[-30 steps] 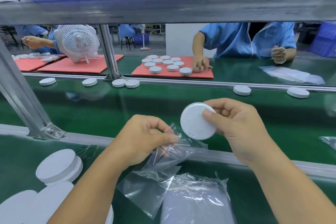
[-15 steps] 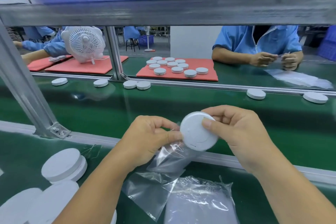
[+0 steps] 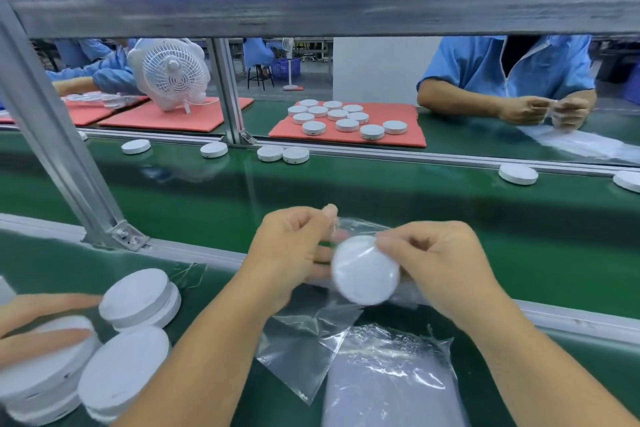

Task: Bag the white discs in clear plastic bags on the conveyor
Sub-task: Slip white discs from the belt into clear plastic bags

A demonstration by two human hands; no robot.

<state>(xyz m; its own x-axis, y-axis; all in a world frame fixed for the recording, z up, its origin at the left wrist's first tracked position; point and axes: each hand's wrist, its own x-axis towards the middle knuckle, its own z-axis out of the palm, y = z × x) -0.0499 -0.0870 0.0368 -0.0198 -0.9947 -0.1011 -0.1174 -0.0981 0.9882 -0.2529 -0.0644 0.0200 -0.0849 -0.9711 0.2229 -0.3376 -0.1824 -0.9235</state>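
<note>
Holding a white disc [image 3: 365, 270] above the near edge of the green conveyor [image 3: 381, 194], partly inside a clear plastic bag [image 3: 311, 333]. Pinched the disc's upper right edge with the right hand [image 3: 440, 263], fingers curled round it. Gripped the bag's open mouth with the left hand [image 3: 294, 253], thumb and forefinger raised and nipping the film, other fingers spread behind the disc. Bag hung down from both hands, lower corner draped toward a stack of spare bags [image 3: 388, 378] lying flat on the near green surface.

Lay stacked at lower left: more white discs [image 3: 138, 298], some piled 2 high, just beside one another. Reached in from the left edge over them, another person's blurred hand [image 3: 38, 322], touching the top of 1 pile.

Rode on the belt's far side: loose discs [image 3: 282, 153], 2 touching, others apart along the rail. Sat beyond the rail on a red foam mat [image 3: 346, 140]: about 12 discs in rough rows. Stood on a 2nd red mat [image 3: 180, 120]: a small white fan [image 3: 169, 74]. Worked opposite, a person in a pale blue smock [image 3: 505, 73], hands close together on something small and unclear.

Showed no readable writing, label or brand on disc, bags or fan; too blurred to tell more.
</note>
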